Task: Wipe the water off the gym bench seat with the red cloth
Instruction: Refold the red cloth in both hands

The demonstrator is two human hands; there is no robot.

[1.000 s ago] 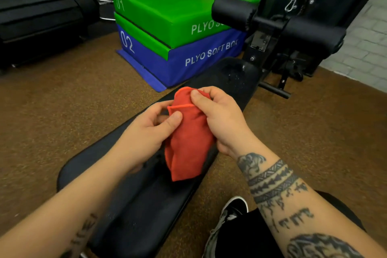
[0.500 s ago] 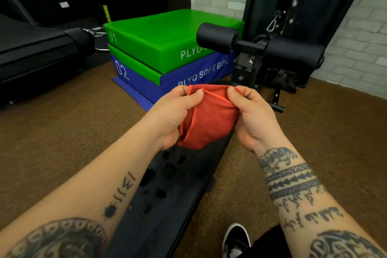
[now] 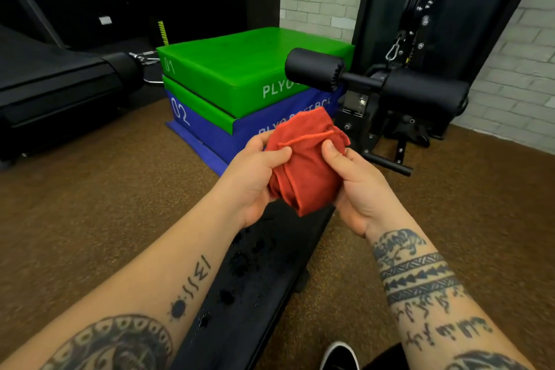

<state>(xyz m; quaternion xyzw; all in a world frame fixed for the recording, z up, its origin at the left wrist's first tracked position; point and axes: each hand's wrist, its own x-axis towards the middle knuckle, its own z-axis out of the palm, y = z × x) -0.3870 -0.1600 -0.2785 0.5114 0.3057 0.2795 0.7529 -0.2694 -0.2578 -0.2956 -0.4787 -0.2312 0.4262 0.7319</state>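
The red cloth (image 3: 306, 165) is bunched up in the air between both hands, above the far part of the black gym bench seat (image 3: 264, 279). My left hand (image 3: 255, 177) pinches its left side with the thumb on top. My right hand (image 3: 357, 186) grips its right side, thumb pressed on the fabric. Dark wet spots and small drops show on the seat below my left forearm. The far end of the seat is hidden behind the cloth and hands.
Stacked green (image 3: 246, 69) and blue (image 3: 210, 126) plyo soft boxes stand beyond the bench. Black padded rollers (image 3: 315, 69) and a machine frame (image 3: 420, 24) rise at the bench's far end. A treadmill (image 3: 54, 84) is at left. My shoe (image 3: 339, 354) is on the brown floor.
Both hands have lifted the cloth up and away from the seat and kept bunching it. The view tilted upward, showing more of the wall and machine.
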